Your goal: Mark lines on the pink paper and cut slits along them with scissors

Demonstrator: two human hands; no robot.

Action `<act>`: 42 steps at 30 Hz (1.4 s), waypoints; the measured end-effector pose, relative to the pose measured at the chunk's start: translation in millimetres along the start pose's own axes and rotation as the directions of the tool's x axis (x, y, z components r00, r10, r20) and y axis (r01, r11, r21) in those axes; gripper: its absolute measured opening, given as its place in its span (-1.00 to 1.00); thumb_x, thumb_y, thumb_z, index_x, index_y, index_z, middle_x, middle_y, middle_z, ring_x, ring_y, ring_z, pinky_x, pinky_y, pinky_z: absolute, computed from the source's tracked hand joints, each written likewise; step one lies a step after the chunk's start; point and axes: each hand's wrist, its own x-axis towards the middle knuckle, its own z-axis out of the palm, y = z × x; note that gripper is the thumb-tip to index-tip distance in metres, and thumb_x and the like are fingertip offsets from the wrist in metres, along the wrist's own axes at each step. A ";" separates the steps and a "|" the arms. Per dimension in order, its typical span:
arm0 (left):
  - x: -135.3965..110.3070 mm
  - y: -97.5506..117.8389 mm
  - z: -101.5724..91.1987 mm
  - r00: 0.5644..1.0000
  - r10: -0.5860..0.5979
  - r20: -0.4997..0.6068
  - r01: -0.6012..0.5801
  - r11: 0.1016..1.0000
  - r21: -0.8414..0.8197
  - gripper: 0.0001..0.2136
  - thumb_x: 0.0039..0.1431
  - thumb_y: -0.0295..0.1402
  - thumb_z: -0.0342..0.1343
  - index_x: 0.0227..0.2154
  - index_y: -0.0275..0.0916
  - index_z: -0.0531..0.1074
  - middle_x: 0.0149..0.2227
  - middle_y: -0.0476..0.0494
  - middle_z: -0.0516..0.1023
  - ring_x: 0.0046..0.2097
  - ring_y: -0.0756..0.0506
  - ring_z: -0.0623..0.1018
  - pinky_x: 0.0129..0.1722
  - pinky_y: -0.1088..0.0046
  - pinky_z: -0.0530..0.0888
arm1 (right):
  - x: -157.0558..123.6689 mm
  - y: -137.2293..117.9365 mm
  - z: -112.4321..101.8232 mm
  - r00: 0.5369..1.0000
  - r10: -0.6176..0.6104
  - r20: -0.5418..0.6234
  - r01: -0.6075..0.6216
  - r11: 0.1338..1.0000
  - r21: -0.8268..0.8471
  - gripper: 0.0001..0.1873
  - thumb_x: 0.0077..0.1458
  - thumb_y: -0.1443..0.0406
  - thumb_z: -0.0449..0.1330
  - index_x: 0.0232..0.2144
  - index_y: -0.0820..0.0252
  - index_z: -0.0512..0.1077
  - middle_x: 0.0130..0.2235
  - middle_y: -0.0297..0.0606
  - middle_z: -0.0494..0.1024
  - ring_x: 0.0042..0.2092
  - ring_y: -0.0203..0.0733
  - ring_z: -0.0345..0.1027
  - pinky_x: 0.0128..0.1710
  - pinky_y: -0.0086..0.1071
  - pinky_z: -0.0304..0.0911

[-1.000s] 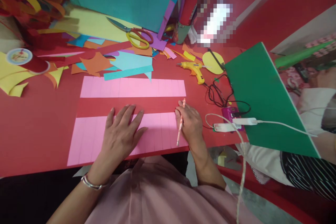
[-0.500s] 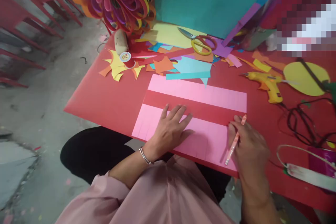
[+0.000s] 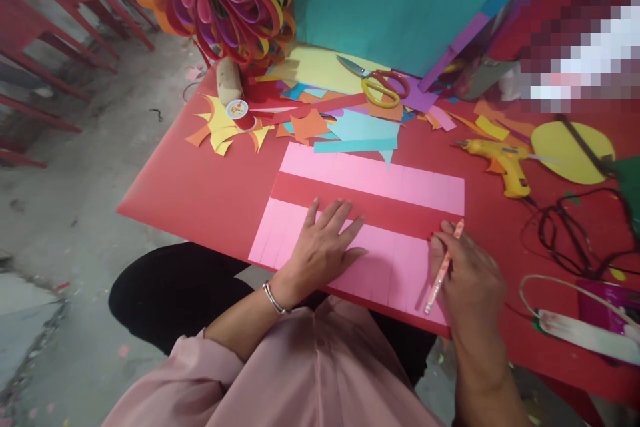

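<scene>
A pink sheet of paper (image 3: 350, 267) with faint parallel lines lies at the table's front edge. A red strip (image 3: 385, 209) crosses it lengthwise, with pink showing on both sides. My left hand (image 3: 325, 240) rests flat with fingers spread on the pink paper, its fingertips reaching the red strip. A patterned pink-orange pencil (image 3: 443, 273) is held slanted in my right hand (image 3: 470, 267), with the fingers closed near the strip's right end. The tip of the pencil is hard to make out.
Yellow-and-red scissors (image 3: 381, 88) lie on paper scraps (image 3: 363, 125) behind the sheet. To the right are a yellow glue gun (image 3: 505, 163), tangled black cable (image 3: 565, 233) and a white power strip (image 3: 590, 337). A thread spool (image 3: 240, 113) stands left on the red table (image 3: 200, 180).
The view has shifted slightly, so things on the table sit a little further left. Both hands keep nearly the same places on the paper, and the pencil stays in my right hand.
</scene>
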 end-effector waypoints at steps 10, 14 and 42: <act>1.3 -1.0 1.0 1.000 0.004 0.012 -0.004 1.000 0.008 -0.46 0.42 0.00 0.02 0.31 -0.21 0.34 0.37 -0.42 0.37 0.42 -0.37 0.31 0.41 -0.25 0.16 | 0.6 0.3 1.4 1.000 -0.011 -0.001 0.011 1.000 0.002 -0.85 0.32 0.32 0.29 -0.08 0.23 0.55 0.06 -0.02 0.69 0.01 0.10 0.65 -0.01 -0.15 0.50; 2.4 -1.5 1.2 1.000 0.017 0.004 -0.017 1.000 0.012 -0.49 0.42 -0.05 0.06 0.29 -0.21 0.38 0.35 -0.44 0.40 0.38 -0.41 0.37 0.37 -0.27 0.19 | 0.1 -1.6 0.9 1.000 0.003 0.025 -0.003 1.000 0.023 -0.87 0.33 0.33 0.26 -0.09 0.22 0.54 0.07 -0.01 0.68 0.04 0.08 0.63 0.02 -0.14 0.48; 70.6 0.8 -53.7 0.649 0.745 0.154 -0.729 0.667 -0.153 -0.66 0.54 -0.24 -0.13 -0.02 -0.24 0.55 0.05 -0.26 0.64 0.19 -0.17 0.52 0.26 0.19 0.34 | 2.7 -1.8 -2.6 0.999 -0.008 0.050 0.007 1.000 0.018 -0.86 0.36 0.31 0.21 -0.12 0.23 0.55 0.07 0.00 0.67 0.03 0.08 0.63 0.01 -0.15 0.46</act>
